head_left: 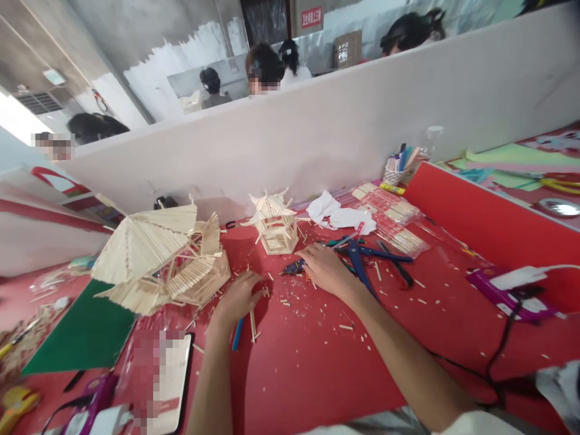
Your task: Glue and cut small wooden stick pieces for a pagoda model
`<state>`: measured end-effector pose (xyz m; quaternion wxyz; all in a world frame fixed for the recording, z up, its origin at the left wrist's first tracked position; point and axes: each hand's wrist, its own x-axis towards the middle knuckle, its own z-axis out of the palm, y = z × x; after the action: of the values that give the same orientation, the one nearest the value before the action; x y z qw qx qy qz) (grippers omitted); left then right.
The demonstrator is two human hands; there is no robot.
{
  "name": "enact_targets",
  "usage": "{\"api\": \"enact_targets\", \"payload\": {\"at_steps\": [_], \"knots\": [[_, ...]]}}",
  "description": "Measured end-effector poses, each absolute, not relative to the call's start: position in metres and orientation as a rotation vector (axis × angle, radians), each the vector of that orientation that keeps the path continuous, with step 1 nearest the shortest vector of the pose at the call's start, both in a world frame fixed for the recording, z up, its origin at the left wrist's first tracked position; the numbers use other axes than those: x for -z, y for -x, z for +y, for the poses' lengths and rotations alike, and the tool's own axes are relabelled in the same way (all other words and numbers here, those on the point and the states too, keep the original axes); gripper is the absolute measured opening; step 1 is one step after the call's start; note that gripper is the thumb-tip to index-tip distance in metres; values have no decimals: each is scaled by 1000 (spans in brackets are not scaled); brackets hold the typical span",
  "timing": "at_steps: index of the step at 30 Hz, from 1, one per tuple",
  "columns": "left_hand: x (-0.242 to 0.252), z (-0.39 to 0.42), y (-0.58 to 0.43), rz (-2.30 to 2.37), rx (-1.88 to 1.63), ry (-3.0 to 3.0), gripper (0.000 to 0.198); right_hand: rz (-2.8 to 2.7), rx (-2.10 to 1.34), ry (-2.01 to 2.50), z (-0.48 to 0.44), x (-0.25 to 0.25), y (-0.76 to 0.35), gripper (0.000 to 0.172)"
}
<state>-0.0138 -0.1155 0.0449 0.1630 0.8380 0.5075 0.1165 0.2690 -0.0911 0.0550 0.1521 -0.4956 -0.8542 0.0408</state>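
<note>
My left hand [240, 296] rests on the red tabletop, fingers bent and slightly apart. Thin wooden sticks [252, 326] and a blue pen-like rod [237, 334] lie partly under it. My right hand [324, 266] is closed over a dark blue tool with an orange part, which looks like a glue gun [293, 267]; the hand hides most of it. Just beyond the hands stands a small pavilion model [277, 232] of wooden sticks. A larger stick pavilion [145, 248] with a broad roof leans at the left, beside my left hand.
Blue-handled tools [360, 266], white tissue [339, 216] and bagged sticks [394, 217] lie to the right. Further right are a red board [489, 217] and a purple power strip [512, 296] with cords. A phone [174, 383] and green board [86, 332] are left. A partition [317, 133] runs behind.
</note>
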Motion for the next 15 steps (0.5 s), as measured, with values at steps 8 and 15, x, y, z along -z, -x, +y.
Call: {"api": "enact_targets", "payload": {"at_steps": [8,15], "knots": [[-43,-118,18,1450,-222,-2306,8,-2250,-286,1241,-93,-52,-256,18],[-31,-125,13,1424,-344,-2338,15,-2226,-456,1091,-100,-49,-242,23]]}}
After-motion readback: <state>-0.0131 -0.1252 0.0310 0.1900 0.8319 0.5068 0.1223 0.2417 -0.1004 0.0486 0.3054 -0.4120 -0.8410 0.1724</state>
